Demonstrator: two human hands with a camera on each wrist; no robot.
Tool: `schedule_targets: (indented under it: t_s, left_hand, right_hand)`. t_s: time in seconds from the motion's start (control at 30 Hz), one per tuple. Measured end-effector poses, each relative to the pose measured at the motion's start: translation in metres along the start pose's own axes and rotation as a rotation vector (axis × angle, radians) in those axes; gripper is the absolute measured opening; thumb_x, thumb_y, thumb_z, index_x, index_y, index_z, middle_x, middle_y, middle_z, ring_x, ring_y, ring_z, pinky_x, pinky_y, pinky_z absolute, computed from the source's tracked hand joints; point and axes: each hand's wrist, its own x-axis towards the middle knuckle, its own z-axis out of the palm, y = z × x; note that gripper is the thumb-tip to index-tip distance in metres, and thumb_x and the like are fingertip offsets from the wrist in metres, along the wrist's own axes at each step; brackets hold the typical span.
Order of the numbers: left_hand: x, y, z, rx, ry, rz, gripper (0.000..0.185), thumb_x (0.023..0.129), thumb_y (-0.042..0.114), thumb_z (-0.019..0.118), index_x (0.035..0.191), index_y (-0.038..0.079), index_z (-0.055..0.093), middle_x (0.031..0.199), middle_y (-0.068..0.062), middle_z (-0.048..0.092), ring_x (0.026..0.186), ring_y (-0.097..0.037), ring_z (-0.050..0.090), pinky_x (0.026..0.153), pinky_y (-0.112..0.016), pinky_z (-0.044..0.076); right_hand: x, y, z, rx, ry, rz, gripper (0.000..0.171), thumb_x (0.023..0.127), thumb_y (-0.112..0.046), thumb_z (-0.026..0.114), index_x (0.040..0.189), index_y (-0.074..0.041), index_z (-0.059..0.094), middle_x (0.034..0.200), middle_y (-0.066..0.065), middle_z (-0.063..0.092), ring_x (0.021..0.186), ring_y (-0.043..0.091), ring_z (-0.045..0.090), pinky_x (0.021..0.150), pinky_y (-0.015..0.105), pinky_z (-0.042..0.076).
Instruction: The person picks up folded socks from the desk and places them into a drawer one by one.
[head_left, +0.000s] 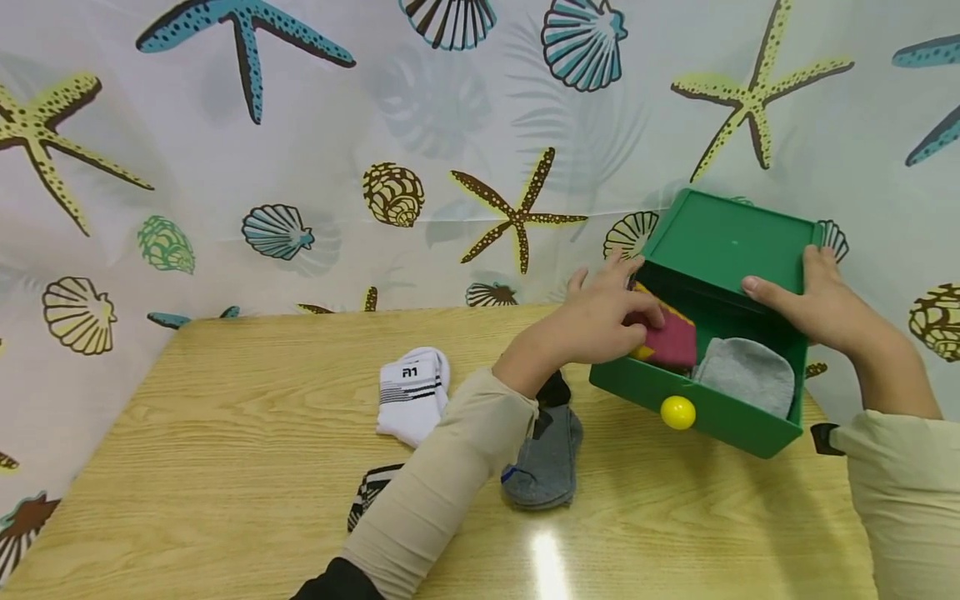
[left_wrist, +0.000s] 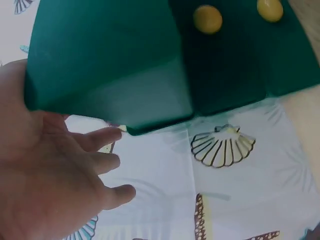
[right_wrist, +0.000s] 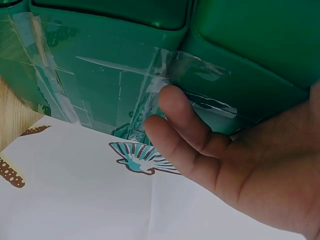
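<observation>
A green drawer box (head_left: 735, 242) stands at the back right with its top drawer pulled out, a yellow knob (head_left: 678, 412) on the front. Inside are a folded maroon-and-yellow sock (head_left: 675, 337) and a folded light grey sock (head_left: 748, 375). My left hand (head_left: 592, 321) reaches over the drawer's left side, thumb and index finger pinching the maroon sock; its other fingers are spread. In the left wrist view these fingers stand beside the green wall. My right hand (head_left: 832, 304) grips the box's top right corner, thumb on top. Its fingers (right_wrist: 182, 120) lie along the taped side.
On the wooden table (head_left: 247, 400) lie a white sock pair (head_left: 412, 396), a grey-and-black pair (head_left: 543, 462) and a black-and-white striped sock (head_left: 371, 492), partly behind my left sleeve. A shell-and-starfish cloth (head_left: 322, 150) hangs close behind the box.
</observation>
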Motion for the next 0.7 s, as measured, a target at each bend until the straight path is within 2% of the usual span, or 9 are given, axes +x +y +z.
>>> schedule_targets:
  t_s: [0.07, 0.17, 0.23, 0.3, 0.4, 0.43, 0.57, 0.7]
  left_hand:
    - [0.000, 0.001, -0.002, 0.007, 0.003, -0.007, 0.028, 0.098, 0.016, 0.054, 0.114, 0.027, 0.073, 0.166, -0.006, 0.019, 0.153, -0.025, -0.008, 0.117, -0.057, 0.000]
    - [0.000, 0.001, -0.004, -0.003, 0.044, 0.001, 0.028, 0.099, 0.013, 0.054, 0.116, 0.025, 0.073, 0.163, -0.004, 0.028, 0.153, -0.023, -0.004, 0.118, -0.056, 0.002]
    - [0.000, 0.001, -0.005, 0.002, 0.089, 0.001, 0.027, 0.099, 0.011, 0.054, 0.118, 0.022, 0.071, 0.153, -0.003, 0.041, 0.152, -0.021, 0.012, 0.118, -0.054, 0.005]
    - [0.000, 0.000, -0.005, 0.044, 0.135, -0.002, 0.028, 0.099, 0.009, 0.055, 0.119, 0.021, 0.071, 0.137, 0.000, 0.051, 0.143, -0.018, 0.031, 0.118, -0.054, 0.007]
    - [0.002, 0.001, -0.007, 0.184, 0.169, -0.005, 0.029, 0.100, 0.010, 0.055, 0.119, 0.022, 0.074, 0.119, 0.006, 0.058, 0.132, -0.015, 0.043, 0.117, -0.057, 0.007]
    - [0.003, 0.002, -0.008, 0.239, 0.165, -0.003, 0.029, 0.101, 0.011, 0.055, 0.119, 0.023, 0.074, 0.118, 0.007, 0.061, 0.134, -0.016, 0.043, 0.117, -0.059, 0.006]
    - [0.008, 0.007, -0.010, 0.407, 0.095, 0.004, 0.033, 0.104, 0.018, 0.050, 0.123, 0.030, 0.074, 0.123, 0.013, 0.067, 0.148, -0.017, 0.029, 0.115, -0.063, -0.004]
    - [0.013, 0.014, -0.009, 0.459, -0.012, -0.026, 0.036, 0.105, 0.022, 0.046, 0.128, 0.033, 0.071, 0.126, 0.016, 0.067, 0.149, -0.017, 0.027, 0.114, -0.063, -0.008]
  right_hand:
    - [0.000, 0.000, 0.000, 0.000, 0.000, -0.001, 0.111, 0.099, -0.065, 0.038, 0.144, 0.006, -0.033, 0.149, 0.026, -0.042, 0.139, 0.049, -0.031, 0.110, 0.071, -0.001]
    - [0.000, -0.001, 0.000, -0.005, 0.002, 0.001, 0.111, 0.099, -0.065, 0.038, 0.144, 0.006, -0.033, 0.149, 0.026, -0.042, 0.139, 0.049, -0.030, 0.110, 0.071, -0.001]
    - [0.000, -0.001, 0.001, -0.006, 0.001, 0.001, 0.111, 0.099, -0.065, 0.038, 0.144, 0.006, -0.033, 0.149, 0.027, -0.042, 0.139, 0.048, -0.030, 0.110, 0.070, -0.002]
    - [0.000, 0.000, 0.001, -0.006, 0.001, 0.001, 0.111, 0.099, -0.065, 0.038, 0.144, 0.007, -0.033, 0.149, 0.027, -0.041, 0.140, 0.049, -0.030, 0.110, 0.070, -0.001]
    - [0.001, 0.000, 0.002, -0.003, 0.000, -0.002, 0.111, 0.099, -0.065, 0.039, 0.145, 0.006, -0.033, 0.149, 0.026, -0.041, 0.139, 0.048, -0.031, 0.110, 0.070, -0.001]
    - [0.001, 0.001, 0.002, -0.002, -0.001, -0.002, 0.111, 0.099, -0.065, 0.039, 0.145, 0.006, -0.033, 0.149, 0.026, -0.042, 0.139, 0.047, -0.031, 0.110, 0.071, -0.001]
    - [0.001, 0.002, 0.001, -0.003, -0.003, 0.000, 0.110, 0.099, -0.065, 0.038, 0.144, 0.005, -0.033, 0.149, 0.024, -0.043, 0.139, 0.045, -0.033, 0.110, 0.070, -0.003]
    - [0.000, 0.002, 0.000, -0.003, -0.001, 0.007, 0.111, 0.099, -0.066, 0.038, 0.145, 0.005, -0.033, 0.149, 0.024, -0.043, 0.139, 0.045, -0.033, 0.110, 0.070, -0.003]
